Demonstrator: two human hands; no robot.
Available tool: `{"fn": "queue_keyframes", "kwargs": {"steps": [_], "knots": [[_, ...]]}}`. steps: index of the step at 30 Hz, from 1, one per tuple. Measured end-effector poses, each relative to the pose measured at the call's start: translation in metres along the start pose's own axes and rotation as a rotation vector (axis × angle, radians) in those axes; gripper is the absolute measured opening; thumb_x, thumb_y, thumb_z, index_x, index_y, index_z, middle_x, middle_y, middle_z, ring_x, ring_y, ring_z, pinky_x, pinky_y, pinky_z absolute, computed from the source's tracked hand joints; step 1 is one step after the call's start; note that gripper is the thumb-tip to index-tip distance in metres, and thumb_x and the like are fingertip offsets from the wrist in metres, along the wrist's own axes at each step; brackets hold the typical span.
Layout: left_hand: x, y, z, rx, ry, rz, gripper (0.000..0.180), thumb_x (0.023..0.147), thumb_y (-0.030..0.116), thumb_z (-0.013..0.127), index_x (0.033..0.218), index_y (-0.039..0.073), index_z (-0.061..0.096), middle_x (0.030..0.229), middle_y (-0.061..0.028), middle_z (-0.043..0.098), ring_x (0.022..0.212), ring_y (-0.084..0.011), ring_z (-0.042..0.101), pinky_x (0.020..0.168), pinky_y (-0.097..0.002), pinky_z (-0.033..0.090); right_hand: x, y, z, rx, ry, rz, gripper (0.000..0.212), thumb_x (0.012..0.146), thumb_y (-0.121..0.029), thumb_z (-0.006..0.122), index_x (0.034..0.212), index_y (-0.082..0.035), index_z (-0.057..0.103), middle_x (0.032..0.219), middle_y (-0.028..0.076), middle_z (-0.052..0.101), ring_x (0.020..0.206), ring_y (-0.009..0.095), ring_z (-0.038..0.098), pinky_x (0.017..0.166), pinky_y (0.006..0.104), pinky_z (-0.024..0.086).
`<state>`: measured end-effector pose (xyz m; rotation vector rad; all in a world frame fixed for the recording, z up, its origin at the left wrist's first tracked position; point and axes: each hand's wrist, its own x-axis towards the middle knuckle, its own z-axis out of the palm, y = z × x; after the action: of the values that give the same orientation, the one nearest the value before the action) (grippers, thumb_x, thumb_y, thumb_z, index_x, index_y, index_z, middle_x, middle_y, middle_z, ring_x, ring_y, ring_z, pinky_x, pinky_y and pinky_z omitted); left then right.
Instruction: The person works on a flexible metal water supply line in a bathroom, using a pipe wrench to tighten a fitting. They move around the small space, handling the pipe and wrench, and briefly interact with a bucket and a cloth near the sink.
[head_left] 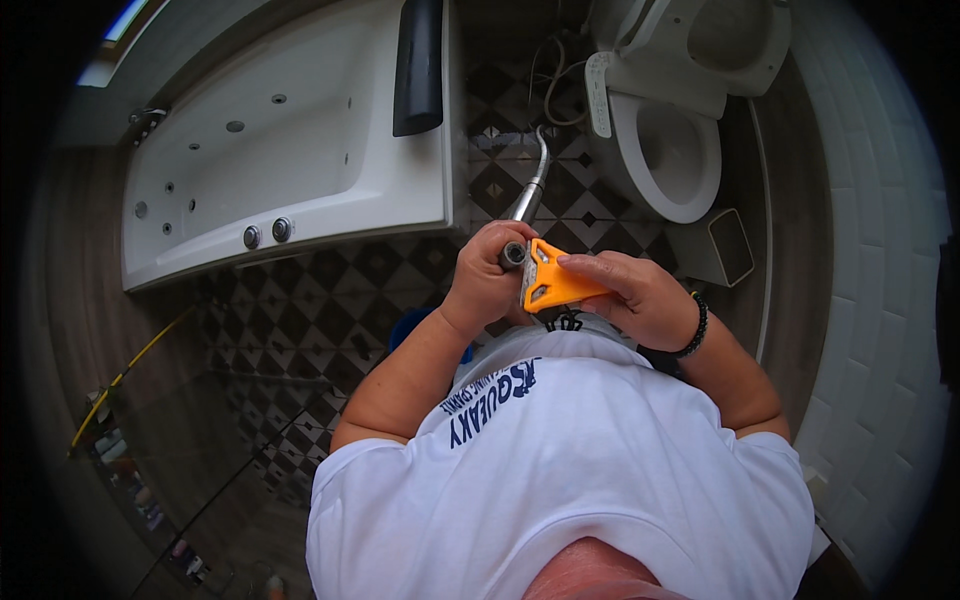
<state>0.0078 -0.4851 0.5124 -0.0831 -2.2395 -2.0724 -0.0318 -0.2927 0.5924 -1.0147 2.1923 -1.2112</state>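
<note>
The left hand [487,283] is closed in a fist around the end of a metal hose [530,195], whose round silver tip shows just above the knuckles; the hose runs up and away from the fist over the tiled floor [300,310] toward the wall behind the toilet [668,150]. The right hand [630,295] holds an orange scraper [553,283], fingers stretched along its top edge and thumb underneath, so the hand is part closed on the tool rather than clenched. The scraper sits between the two hands, its broad end touching or just beside the hose tip; which of the two I cannot tell. A dark bead bracelet [697,327] circles the right wrist. Both hands are held out in front of the chest, above a white shirt [570,460] with blue print. Below the hands a blue thing [410,325] peeks out past the left forearm, mostly hidden. To the left stands a white bathtub [290,160] with jets in its wall and two round knobs on its near rim, a black cushion [420,65] lying over its right edge. The toilet has its seat and lid up, and a small bin [722,250] stands near it on the right. The floor carries a dark and light diamond pattern.
</note>
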Motion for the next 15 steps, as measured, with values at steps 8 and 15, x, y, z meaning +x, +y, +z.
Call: {"fn": "queue_keyframes", "kwargs": {"steps": [8, 15], "knots": [[0.0004, 0.0050, -0.0055, -0.049, -0.027, -0.006, 0.021, 0.061, -0.012, 0.053, 0.073, 0.005, 0.049, 0.090, -0.0087, 0.055, 0.084, -0.0196, 0.053, 0.076, -0.0276, 0.044, 0.0018, -0.0051, -0.0059, -0.032, -0.068, -0.028, 0.046, 0.072, -0.010, 0.063, 0.115, -0.009, 0.046, 0.085, 0.010, 0.055, 0.072, 0.021, 0.057, 0.065, 0.0274, 0.047], [0.0030, 0.0069, 0.0012, 0.033, 0.028, 0.061, 0.020, 0.062, -0.011, 0.053, 0.073, 0.005, 0.049, 0.088, -0.0086, 0.056, 0.083, -0.0207, 0.054, 0.075, -0.0281, 0.044, -0.0040, -0.0038, -0.0044, 0.002, -0.051, 0.003, 0.046, 0.073, -0.010, 0.062, 0.116, -0.008, 0.045, 0.085, 0.010, 0.055, 0.071, 0.021, 0.056, 0.064, 0.0273, 0.047]]}}
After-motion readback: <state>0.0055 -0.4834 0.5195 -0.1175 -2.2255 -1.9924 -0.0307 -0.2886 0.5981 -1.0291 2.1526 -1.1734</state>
